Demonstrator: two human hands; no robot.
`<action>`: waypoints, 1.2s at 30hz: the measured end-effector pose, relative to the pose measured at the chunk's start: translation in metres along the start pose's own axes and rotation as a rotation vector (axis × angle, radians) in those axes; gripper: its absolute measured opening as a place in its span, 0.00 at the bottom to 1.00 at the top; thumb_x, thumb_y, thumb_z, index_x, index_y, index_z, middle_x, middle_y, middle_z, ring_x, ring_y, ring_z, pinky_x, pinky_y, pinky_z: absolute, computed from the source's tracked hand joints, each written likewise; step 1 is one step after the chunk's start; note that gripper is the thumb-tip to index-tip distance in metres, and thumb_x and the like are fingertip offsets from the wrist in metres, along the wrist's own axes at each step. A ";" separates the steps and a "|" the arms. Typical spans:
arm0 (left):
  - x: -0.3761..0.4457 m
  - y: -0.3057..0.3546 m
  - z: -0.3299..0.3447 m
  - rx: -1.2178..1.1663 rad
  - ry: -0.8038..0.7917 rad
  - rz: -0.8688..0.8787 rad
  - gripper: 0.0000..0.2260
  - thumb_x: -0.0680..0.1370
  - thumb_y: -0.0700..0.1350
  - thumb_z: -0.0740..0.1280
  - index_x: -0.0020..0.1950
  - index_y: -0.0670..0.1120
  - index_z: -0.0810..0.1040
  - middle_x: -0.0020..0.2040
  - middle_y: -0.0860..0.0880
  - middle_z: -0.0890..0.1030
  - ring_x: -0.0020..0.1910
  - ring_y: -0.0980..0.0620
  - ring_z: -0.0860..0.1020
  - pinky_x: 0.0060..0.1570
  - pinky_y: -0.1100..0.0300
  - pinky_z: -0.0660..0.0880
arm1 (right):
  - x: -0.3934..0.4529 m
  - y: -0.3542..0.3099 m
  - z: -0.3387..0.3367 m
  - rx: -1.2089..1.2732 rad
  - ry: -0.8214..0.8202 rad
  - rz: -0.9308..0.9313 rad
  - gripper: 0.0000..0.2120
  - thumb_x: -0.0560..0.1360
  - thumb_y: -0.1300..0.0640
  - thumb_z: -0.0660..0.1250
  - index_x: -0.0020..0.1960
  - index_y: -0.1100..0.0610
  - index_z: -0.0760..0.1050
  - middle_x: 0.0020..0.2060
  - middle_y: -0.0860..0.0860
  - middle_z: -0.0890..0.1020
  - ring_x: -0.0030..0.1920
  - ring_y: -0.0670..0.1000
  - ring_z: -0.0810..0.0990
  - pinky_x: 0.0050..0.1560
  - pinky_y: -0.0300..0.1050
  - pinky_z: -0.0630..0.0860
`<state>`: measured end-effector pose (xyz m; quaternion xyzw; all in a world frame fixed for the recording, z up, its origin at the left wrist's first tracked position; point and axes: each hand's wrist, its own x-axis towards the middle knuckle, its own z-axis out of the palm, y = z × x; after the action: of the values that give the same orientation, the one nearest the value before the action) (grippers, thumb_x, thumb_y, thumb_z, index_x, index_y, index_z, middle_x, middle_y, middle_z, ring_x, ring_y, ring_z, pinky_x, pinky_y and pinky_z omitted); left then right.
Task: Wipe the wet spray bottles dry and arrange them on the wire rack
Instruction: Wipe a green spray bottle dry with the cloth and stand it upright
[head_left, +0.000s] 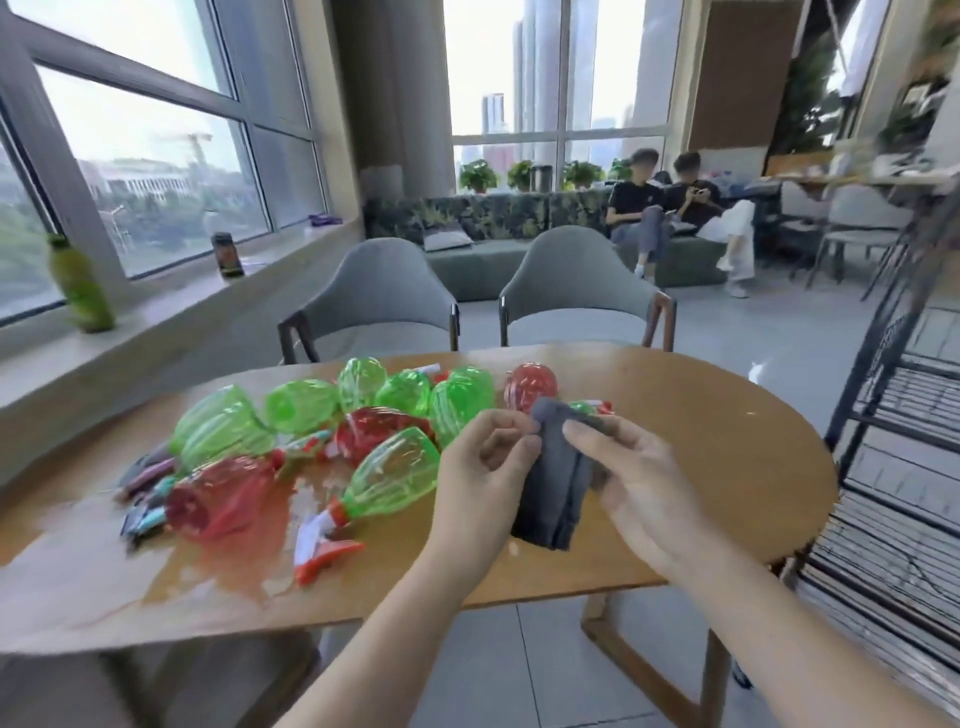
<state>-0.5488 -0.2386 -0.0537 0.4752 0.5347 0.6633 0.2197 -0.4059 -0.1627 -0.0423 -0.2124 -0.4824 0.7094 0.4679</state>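
Several green and red spray bottles lie on their sides in a heap on the wooden table (701, 467), among them a green bottle (395, 475) with a white and orange trigger head and a red bottle (221, 499). A folded dark grey cloth (556, 483) hangs over the table's front half. My left hand (483, 467) pinches its upper left edge, and my right hand (628, 467) grips its right side with the thumb on top. The black wire rack (893, 415) stands to the right of the table.
Water is pooled on the table around the bottles at the front left. Two grey chairs (582, 291) stand behind the table. A green drink bottle (80, 286) and a can (227, 254) sit on the window sill. Two people sit on a sofa far back.
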 end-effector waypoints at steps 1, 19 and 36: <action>0.001 -0.006 0.002 0.032 0.003 0.000 0.07 0.83 0.36 0.70 0.51 0.48 0.84 0.49 0.49 0.88 0.52 0.52 0.86 0.53 0.54 0.81 | 0.005 0.002 -0.002 -0.008 0.005 0.011 0.17 0.68 0.59 0.75 0.55 0.65 0.80 0.49 0.61 0.84 0.47 0.56 0.84 0.49 0.46 0.80; 0.034 -0.039 0.019 0.507 -0.144 0.052 0.16 0.81 0.44 0.74 0.67 0.58 0.81 0.64 0.59 0.79 0.62 0.63 0.78 0.64 0.63 0.76 | 0.020 -0.004 -0.077 -0.025 0.089 0.065 0.12 0.77 0.60 0.68 0.43 0.55 0.64 0.57 0.69 0.83 0.53 0.68 0.85 0.49 0.58 0.83; 0.177 -0.010 0.129 1.250 -0.776 -0.403 0.32 0.79 0.53 0.76 0.80 0.46 0.70 0.76 0.41 0.73 0.69 0.35 0.77 0.64 0.43 0.81 | 0.030 -0.022 -0.130 -0.166 0.314 -0.073 0.12 0.63 0.51 0.80 0.44 0.52 0.82 0.43 0.53 0.88 0.42 0.55 0.86 0.48 0.54 0.79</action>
<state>-0.5190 -0.0291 0.0040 0.6036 0.7715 -0.0302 0.1988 -0.3118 -0.0712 -0.0763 -0.3408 -0.4679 0.6079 0.5435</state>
